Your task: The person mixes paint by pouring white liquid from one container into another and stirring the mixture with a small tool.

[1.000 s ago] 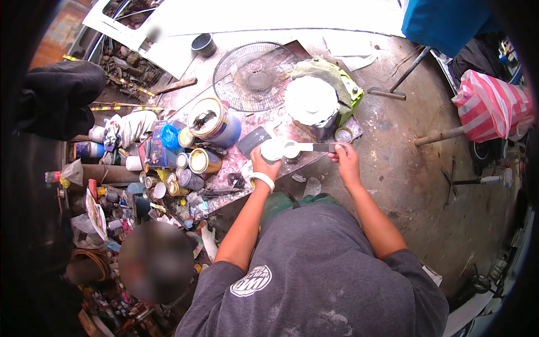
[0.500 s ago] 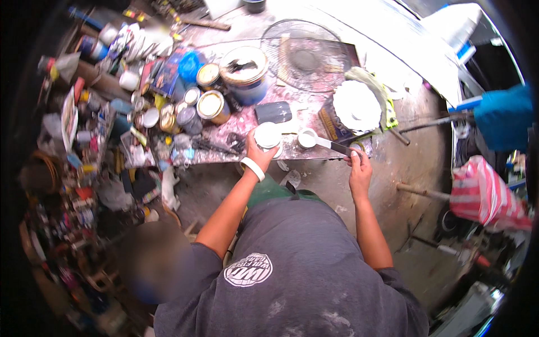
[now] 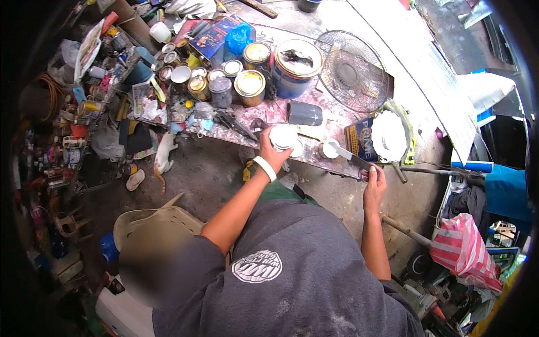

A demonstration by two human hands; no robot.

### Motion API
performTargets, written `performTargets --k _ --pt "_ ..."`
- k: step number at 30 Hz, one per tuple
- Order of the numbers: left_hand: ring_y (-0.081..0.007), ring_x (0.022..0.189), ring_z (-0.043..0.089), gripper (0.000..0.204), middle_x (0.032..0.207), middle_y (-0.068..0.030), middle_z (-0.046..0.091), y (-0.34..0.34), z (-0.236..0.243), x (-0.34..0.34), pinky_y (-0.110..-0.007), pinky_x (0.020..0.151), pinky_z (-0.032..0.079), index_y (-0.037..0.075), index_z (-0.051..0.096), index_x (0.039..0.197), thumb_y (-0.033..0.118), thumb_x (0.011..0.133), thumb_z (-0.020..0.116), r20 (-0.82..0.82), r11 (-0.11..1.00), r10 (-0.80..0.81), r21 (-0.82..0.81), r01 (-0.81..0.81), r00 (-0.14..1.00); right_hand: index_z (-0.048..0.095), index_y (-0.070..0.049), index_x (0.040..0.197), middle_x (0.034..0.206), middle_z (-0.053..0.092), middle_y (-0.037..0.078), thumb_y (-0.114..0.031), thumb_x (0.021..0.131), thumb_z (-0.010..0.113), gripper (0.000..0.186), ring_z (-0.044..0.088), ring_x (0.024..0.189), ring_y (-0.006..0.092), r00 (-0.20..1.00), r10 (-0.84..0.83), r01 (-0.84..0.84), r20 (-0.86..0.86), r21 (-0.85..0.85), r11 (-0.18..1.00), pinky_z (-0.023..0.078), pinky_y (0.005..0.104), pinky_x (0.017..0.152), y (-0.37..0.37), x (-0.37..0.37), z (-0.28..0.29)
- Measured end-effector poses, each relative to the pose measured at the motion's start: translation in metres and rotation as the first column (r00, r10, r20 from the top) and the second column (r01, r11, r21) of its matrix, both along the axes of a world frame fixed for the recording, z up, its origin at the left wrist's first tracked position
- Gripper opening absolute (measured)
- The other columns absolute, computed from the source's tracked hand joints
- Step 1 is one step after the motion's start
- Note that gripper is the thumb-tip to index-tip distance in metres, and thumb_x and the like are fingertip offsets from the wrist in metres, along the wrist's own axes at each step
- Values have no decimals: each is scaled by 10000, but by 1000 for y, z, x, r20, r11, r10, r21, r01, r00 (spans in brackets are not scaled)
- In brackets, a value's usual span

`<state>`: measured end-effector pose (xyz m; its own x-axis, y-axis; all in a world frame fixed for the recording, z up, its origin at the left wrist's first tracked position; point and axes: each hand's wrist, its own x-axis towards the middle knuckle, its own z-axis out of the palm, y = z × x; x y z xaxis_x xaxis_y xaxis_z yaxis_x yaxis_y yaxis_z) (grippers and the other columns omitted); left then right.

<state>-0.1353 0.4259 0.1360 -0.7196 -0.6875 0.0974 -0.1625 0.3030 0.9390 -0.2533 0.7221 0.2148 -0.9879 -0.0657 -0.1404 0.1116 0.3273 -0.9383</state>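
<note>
Whereas it was closer, left hand (image 3: 272,156) clears cup (image 3: 325,150).

At 6 o'clock from the view centre, the dark grey shirt (image 3: 320,247) is displaying a round white emblem (image 3: 257,267) containing lettering. At 2 o'clock, the dark blue can (image 3: 359,140) is bearing large lettering and yellow print. At 11 o'clock, a blue panel (image 3: 212,40) is showing markings too small for reading.

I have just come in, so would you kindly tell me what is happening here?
The person's left hand grips a white container at the table's edge. The right hand holds a spatula, its pale end at a small cup. Cans and a fan guard sit farther back.
</note>
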Motion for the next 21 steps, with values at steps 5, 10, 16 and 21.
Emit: performTargets --k 5,10,16,21 --pt "-342 1211 497 869 1264 -189 487 -1 9 -5 -426 1047 413 29 371 1353 124 642 861 14 999 -10 -42 11 1000 635 -9 1132 957 674 54 -210 1024 528 252 661 793 121 994 -85 91 68 -91 992 494 247 701 6 2 -12" --pt "-362 1194 487 868 1235 -192 492 2 11 -9 -438 1034 408 36 382 1341 135 629 868 23 995 -5 -100 8 1000 597 -43 1176 997 655 41 -255 1015 542 272 663 790 126 949 -180 237 259 -210 949 516 255 685 13 7 -20" --pt "-361 1211 480 853 1261 -179 494 9 12 -14 -450 1047 384 62 406 1318 150 612 877 4 986 -38 -165 38 999 557 -71 1200 992 643 36 -280 1008 551 284 663 826 146 888 -243 372 390 -299 879 515 268 680 28 12 -28" --pt "-370 1215 438 879 1286 -159 509 15 13 -8 -486 1062 325 75 406 1340 209 611 878 121 967 -33 -247 62 992 560 -78 1187 996 648 31 -283 1006 556 273 668 801 153 878 -239 394 416 -340 854 518 269 670 33 14 -30"
